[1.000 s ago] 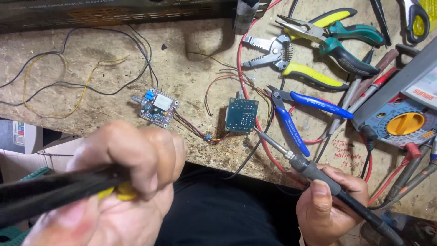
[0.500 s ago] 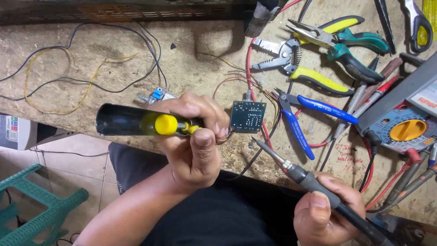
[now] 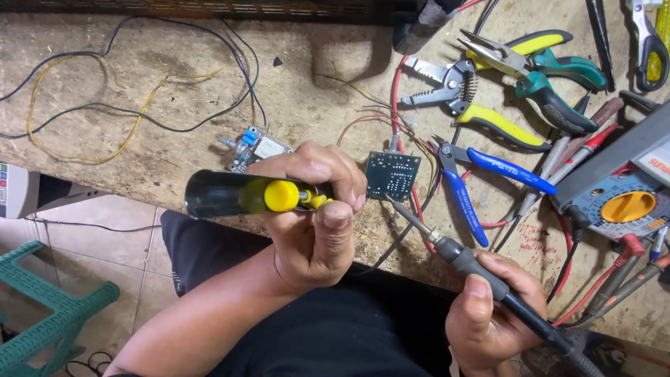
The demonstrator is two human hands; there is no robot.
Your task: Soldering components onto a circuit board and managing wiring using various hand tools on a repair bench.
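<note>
At bench edge | L hand grip: screwdriver | R hand grip: soldering iron, tip at PCB

One camera alone is covering the scene, riding on the person's head and looking steeply down over the lap at the near edge of the worktop. It is sitting close: the left hand and the right hand are filling the lower middle of the frame, and the forearm is running out at the bottom. The view is facing away from the body, so the worktop's far side is lying along the top border. At the left it is taking in tiled floor and a green stool below the worktop edge. Tools at the right are being cut by the frame border.
</note>
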